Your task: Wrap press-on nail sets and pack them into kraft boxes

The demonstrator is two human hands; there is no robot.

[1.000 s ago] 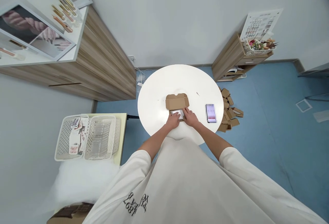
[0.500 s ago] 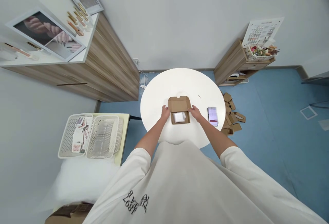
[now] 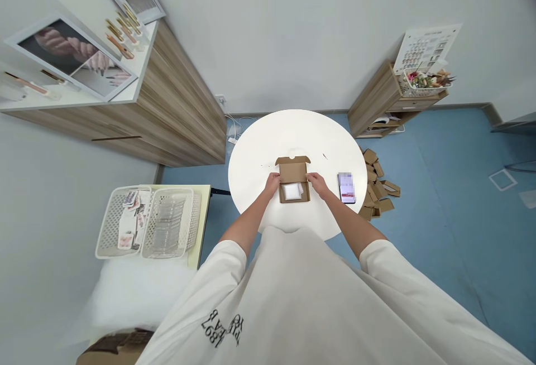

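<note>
An open brown cardboard box (image 3: 293, 172) lies on the round white table (image 3: 259, 147), its lid folded back away from me. Inside sits a white wrapped packet (image 3: 291, 191). My left hand (image 3: 273, 182) grips the left side of the lid near the hinge, fingers closed on the card. On the opposite side, my right hand (image 3: 317, 181) pinches the lid's right edge. The lid's small side tabs and front flap stick out at the far end.
A phone (image 3: 347, 188) lies to the right on the table. Several cardboard boxes (image 3: 379, 192) are piled on the floor beyond it. At left, white baskets (image 3: 167, 225) stand on a side table. A wooden cabinet (image 3: 180, 91) rises behind them.
My left hand has moved in from beside the box onto the lid's left edge. The lid's side flaps near my hands have folded inward.
</note>
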